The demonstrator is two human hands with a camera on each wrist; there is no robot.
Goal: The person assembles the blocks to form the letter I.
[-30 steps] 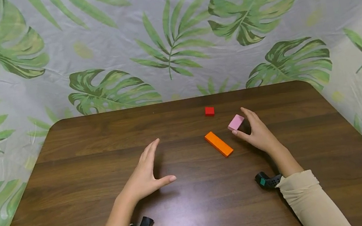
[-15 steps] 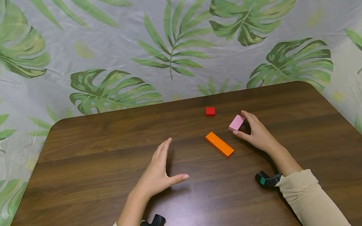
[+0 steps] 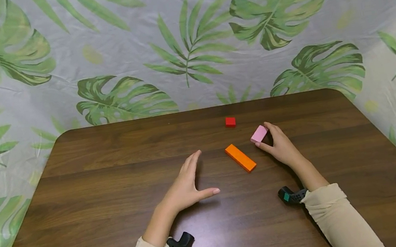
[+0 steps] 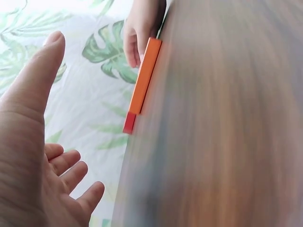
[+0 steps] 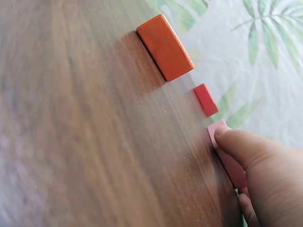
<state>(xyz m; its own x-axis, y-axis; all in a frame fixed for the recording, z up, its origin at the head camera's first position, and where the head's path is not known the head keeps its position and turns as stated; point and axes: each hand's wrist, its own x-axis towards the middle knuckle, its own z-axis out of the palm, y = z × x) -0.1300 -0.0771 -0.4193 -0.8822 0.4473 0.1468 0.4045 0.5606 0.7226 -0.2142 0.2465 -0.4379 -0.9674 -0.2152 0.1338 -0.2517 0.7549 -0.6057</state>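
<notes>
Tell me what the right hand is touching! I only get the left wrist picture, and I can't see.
Observer: The right hand pinches a pink block.
Child: Are the orange and red blocks stuck together? They look like it to me.
Observer: No, the head view shows bare table between the orange block and the red block.
Child: So which block is farthest back?
Observer: The red block, close to the table's far edge.
</notes>
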